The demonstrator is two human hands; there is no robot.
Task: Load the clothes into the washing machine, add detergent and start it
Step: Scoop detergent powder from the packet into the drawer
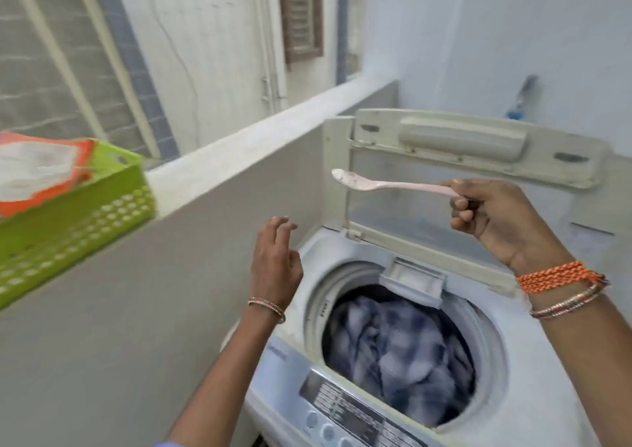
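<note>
A white top-loading washing machine [301, 371] stands at lower right with its lid [478, 145] folded up. Blue and white checked clothes [400, 351] fill its drum. My right hand [492, 214] pinches the handle of a pale pink plastic spoon [386, 184] and holds it level above the drum, bowl pointing left with traces of powder on it. My left hand [275, 262] hovers to the left of the machine with relaxed fingers, holding nothing. An orange and white detergent packet [41, 169] lies in a green basket [71, 224] on the ledge at far left.
A grey parapet wall with a white ledge [239, 142] runs along the left of the machine. The control panel [352, 412] with round buttons faces me at the front edge. A small detergent drawer [413, 280] sits at the drum's back rim. A blue tap [519, 101] is on the far wall.
</note>
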